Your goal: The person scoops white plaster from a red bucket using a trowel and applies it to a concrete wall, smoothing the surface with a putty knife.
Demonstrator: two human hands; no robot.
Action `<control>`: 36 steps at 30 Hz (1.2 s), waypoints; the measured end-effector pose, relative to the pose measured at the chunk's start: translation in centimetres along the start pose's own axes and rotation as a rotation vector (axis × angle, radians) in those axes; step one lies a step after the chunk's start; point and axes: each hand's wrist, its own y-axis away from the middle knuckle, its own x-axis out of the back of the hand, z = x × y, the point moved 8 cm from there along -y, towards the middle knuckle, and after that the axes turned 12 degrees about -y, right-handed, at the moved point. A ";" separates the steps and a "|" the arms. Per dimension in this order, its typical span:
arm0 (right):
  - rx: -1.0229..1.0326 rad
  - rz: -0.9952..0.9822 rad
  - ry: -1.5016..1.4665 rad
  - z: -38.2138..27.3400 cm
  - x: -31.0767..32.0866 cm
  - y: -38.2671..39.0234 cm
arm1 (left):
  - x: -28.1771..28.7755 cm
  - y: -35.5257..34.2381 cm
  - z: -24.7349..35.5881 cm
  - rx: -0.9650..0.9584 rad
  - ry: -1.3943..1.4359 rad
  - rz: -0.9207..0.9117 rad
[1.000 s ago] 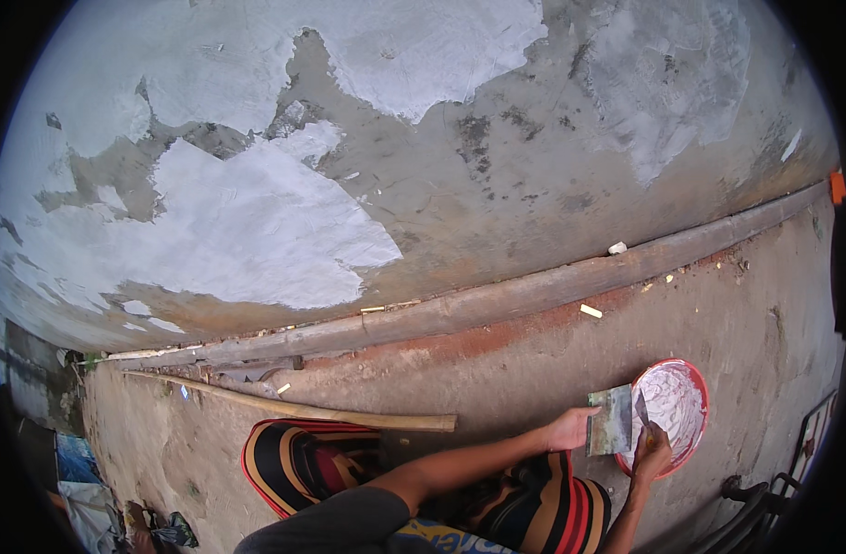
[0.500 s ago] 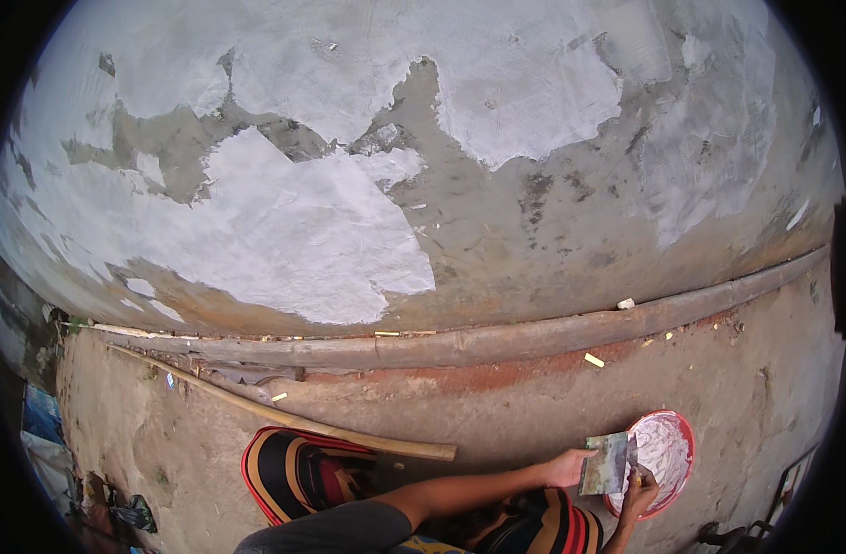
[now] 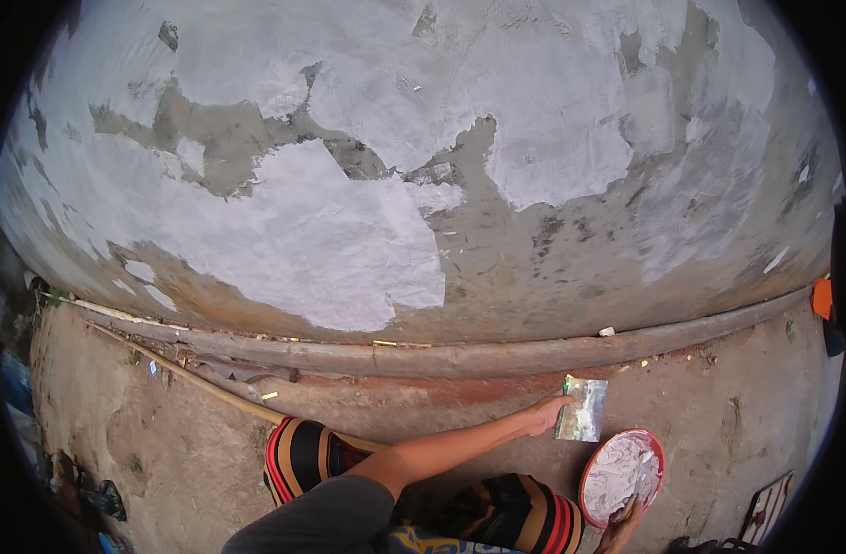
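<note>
My left hand (image 3: pixel 545 415) reaches out past my knees, its fingers closed on one edge of a flat rectangular plate (image 3: pixel 584 411) smeared with white and greyish-green residue. Right of and nearer than the plate stands a red-rimmed bucket (image 3: pixel 583 482) of thick whitish paste (image 3: pixel 615 469). Over the bucket's near edge, my right hand (image 3: pixel 624 523) grips a putty knife (image 3: pixel 644 473); its blade is in or against the paste. The knife's handle is mostly hidden by the fingers. Ahead rises a grey wall (image 3: pixel 506 268) with patches of white coating (image 3: pixel 340 231).
Along the wall's foot runs a rounded ledge (image 3: pixel 497 358). A long bamboo pole (image 3: pixel 192 374) lies on the dirt ground at left, partly behind my striped-cloth knee (image 3: pixel 303 457). An orange object (image 3: pixel 822 299) is at the far right, and a framed panel (image 3: pixel 767 508) lies at lower right.
The view has tilted up toward the wall. My left hand has moved the plate away from the bucket. My right hand has brought the putty knife from the plate to the paste.
</note>
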 end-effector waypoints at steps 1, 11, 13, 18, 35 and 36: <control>0.088 -0.035 -0.069 -0.9 -0.2 -0.8 | -0.3 0.5 2.7 -0.137 -0.124 0.065; 0.360 -0.443 0.031 -8.9 -13.2 7.3 | -8.1 5.8 7.5 -0.107 -0.227 -0.018; 0.404 -0.442 0.107 -9.4 -12.8 9.0 | -9.5 6.6 6.9 -0.049 -0.222 -0.027; 0.572 -0.382 0.343 -10.1 -14.0 11.2 | -12.0 7.3 8.3 -0.101 -0.166 -0.126; 1.216 -0.288 0.970 -13.6 -14.2 15.6 | -13.8 4.9 6.8 0.004 -0.111 -0.279; 1.212 -0.288 0.985 -13.7 -14.0 15.6 | -13.8 4.8 6.8 0.002 -0.114 -0.270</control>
